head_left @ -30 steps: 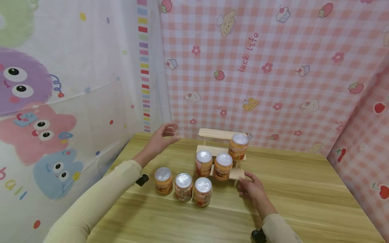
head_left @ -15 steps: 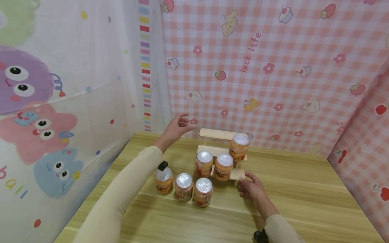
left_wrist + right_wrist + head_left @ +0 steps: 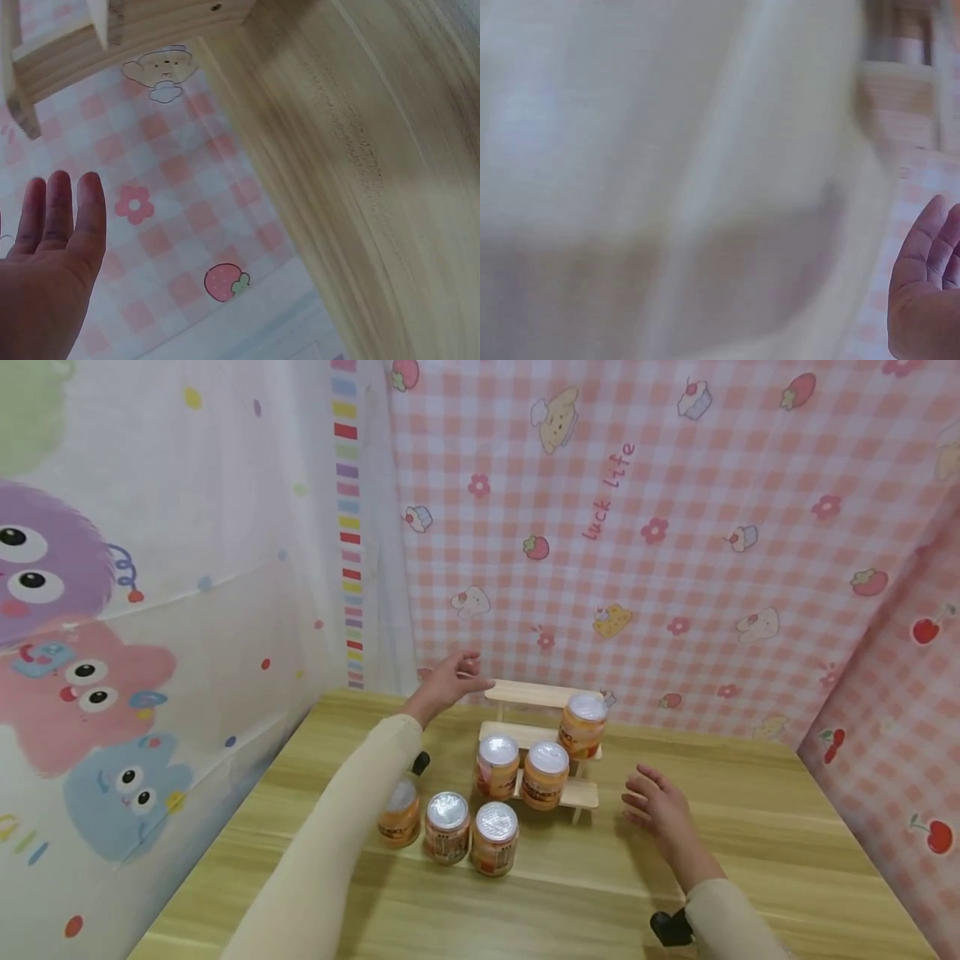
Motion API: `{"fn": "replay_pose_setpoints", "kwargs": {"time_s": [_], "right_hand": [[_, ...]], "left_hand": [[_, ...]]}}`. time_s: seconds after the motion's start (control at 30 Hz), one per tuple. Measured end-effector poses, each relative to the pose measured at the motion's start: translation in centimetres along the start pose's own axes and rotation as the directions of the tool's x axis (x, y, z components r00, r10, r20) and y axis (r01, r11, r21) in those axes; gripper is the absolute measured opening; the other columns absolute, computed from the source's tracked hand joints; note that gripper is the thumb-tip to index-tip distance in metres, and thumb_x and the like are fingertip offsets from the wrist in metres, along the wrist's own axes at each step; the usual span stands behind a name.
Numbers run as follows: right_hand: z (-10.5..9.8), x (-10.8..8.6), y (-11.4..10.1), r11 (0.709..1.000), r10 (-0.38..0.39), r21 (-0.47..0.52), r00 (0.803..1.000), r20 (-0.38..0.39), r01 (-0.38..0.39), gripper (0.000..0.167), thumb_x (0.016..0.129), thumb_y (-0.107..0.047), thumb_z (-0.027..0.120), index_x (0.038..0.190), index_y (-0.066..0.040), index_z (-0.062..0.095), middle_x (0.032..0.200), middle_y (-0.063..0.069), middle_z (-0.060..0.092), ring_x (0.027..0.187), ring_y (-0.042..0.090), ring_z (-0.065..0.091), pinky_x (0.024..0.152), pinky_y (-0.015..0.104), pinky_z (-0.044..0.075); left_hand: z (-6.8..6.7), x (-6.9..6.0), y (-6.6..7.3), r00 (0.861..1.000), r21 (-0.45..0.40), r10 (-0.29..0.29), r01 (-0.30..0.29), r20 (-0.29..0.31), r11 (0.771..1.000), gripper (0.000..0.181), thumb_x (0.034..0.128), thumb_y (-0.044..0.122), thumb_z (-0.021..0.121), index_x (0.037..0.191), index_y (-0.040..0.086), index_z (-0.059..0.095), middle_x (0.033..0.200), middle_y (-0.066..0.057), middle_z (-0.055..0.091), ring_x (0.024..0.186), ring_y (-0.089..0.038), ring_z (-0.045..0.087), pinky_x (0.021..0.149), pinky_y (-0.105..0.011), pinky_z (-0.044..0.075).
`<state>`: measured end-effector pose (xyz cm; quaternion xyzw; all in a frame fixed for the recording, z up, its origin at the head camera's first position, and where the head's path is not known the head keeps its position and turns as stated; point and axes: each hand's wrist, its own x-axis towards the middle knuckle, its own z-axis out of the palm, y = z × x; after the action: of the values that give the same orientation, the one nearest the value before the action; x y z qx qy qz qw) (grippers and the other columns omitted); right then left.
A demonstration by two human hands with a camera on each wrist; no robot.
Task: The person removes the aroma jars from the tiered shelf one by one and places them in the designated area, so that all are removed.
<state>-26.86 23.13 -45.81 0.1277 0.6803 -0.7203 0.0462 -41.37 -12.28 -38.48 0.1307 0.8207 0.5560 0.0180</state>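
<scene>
A small three-tier wooden stand (image 3: 536, 693) holds orange cans with silver lids. One can (image 3: 582, 731) is at the right end of the middle step; a left can (image 3: 497, 772) and another beside it (image 3: 544, 781) occupy the bottom step. My left hand (image 3: 446, 685), fingers relaxed, is by the left end of the top step; whether the thumb touches it I cannot tell. In the left wrist view its fingers (image 3: 90, 210) are straight, holding nothing. Right of the stand, my right hand (image 3: 663, 810) hovers apart from it, fingers loosely bent and holding nothing.
Three more orange cans stand on the wooden table (image 3: 750, 860) in front: a right one (image 3: 495, 843), a middle one (image 3: 447, 835), and a left one (image 3: 400, 818) partly hidden by my left sleeve (image 3: 330, 835). A pink checked cloth (image 3: 660, 577) hangs behind the table.
My left hand has moved right to the stand's top left end. My right hand has left the stand's lower right corner and moved right. The cans stay where they were.
</scene>
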Motion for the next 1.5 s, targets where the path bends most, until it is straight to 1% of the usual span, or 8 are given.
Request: {"fn": "replay_pose_setpoints", "kwargs": {"time_s": [0.23,0.4,0.5,0.67,0.8,1.03,1.23,1.5], "right_hand": [[0.7,0.3,-4.1,0.998,-0.064,-0.001,0.998,0.01,0.064,0.07,0.101,-0.038,0.057,0.156,-0.012,0.024,0.142,0.009,0.041,0.108,0.011,0.055,0.091,0.028,0.052],[2.2,0.9,-5.8,0.994,-0.108,-0.015,0.994,0.01,0.109,0.075,0.099,-0.039,0.061,0.158,-0.014,0.023,0.151,0.011,0.035,0.133,0.027,0.041,0.108,0.04,0.04],[3.1,1.4,-6.2,0.987,-0.157,-0.033,0.987,0.028,0.157,0.077,0.099,-0.036,0.063,0.158,-0.012,0.02,0.155,0.017,0.031,0.141,0.03,0.032,0.114,0.047,0.031],[4.8,1.8,-5.9,0.976,-0.207,-0.062,0.978,0.023,0.208,0.078,0.098,-0.029,0.065,0.159,-0.012,0.019,0.155,0.019,0.03,0.14,0.03,0.031,0.115,0.048,0.027],[5.7,1.9,-5.6,0.968,-0.24,-0.077,0.971,0.001,0.24,0.079,0.097,-0.024,0.067,0.159,-0.012,0.019,0.152,0.018,0.033,0.136,0.029,0.033,0.114,0.044,0.028],[6.4,2.0,-5.9,0.954,-0.283,-0.097,0.959,0.011,0.282,0.08,0.095,-0.023,0.07,0.158,-0.012,0.021,0.155,0.017,0.034,0.133,0.028,0.036,0.109,0.042,0.034],[6.8,2.1,-5.8,0.954,-0.28,-0.111,0.96,0.02,0.28,0.081,0.093,-0.019,0.071,0.158,-0.015,0.024,0.154,0.015,0.034,0.13,0.028,0.039,0.104,0.04,0.038],[7.2,2.5,-5.5,0.946,-0.295,-0.138,0.955,0.019,0.295,0.083,0.091,-0.013,0.072,0.158,-0.012,0.023,0.152,0.02,0.035,0.136,0.033,0.037,0.109,0.045,0.037]], "left_hand": [[0.7,0.7,-0.4,0.997,0.075,-0.037,0.031,0.07,0.997,0.072,0.0904,0.033,0.075,0.15,0.01,0.041,0.129,-0.014,0.055,0.115,-0.03,0.056,0.095,-0.043,0.049],[1.3,0.7,-0.6,0.994,0.083,-0.051,0.044,0.092,0.996,0.068,0.0905,0.031,0.075,0.148,0.013,0.043,0.131,-0.017,0.055,0.115,-0.031,0.057,0.092,-0.043,0.05],[1.7,0.8,-0.6,0.995,0.064,-0.049,0.043,0.09,0.997,0.066,0.0911,0.031,0.074,0.147,0.014,0.044,0.133,-0.019,0.053,0.118,-0.031,0.055,0.092,-0.043,0.05],[2.0,0.7,-0.9,0.993,0.037,-0.058,0.055,0.098,0.998,0.063,0.0913,0.027,0.074,0.145,0.012,0.046,0.132,-0.02,0.054,0.119,-0.032,0.054,0.093,-0.047,0.049],[2.1,0.6,-1.1,0.991,0.025,-0.068,0.066,0.117,0.998,0.059,0.0922,0.024,0.073,0.143,0.011,0.046,0.129,-0.019,0.058,0.115,-0.032,0.057,0.092,-0.046,0.05],[2.2,1.0,-1.4,0.993,0.001,-0.062,0.063,0.1,0.998,0.054,0.0926,0.021,0.073,0.14,0.01,0.049,0.127,-0.017,0.058,0.115,-0.031,0.057,0.094,-0.047,0.05],[2.1,0.7,-1.4,0.995,0.044,-0.044,0.04,0.091,0.998,0.052,0.0928,0.024,0.073,0.139,0.01,0.053,0.127,-0.019,0.058,0.115,-0.03,0.056,0.087,-0.04,0.051],[2.0,0.6,-1.7,0.997,0.068,-0.034,0.029,0.073,0.997,0.052,0.0924,0.028,0.073,0.139,0.012,0.054,0.124,-0.017,0.06,0.113,-0.027,0.056,0.082,-0.036,0.05]]}}
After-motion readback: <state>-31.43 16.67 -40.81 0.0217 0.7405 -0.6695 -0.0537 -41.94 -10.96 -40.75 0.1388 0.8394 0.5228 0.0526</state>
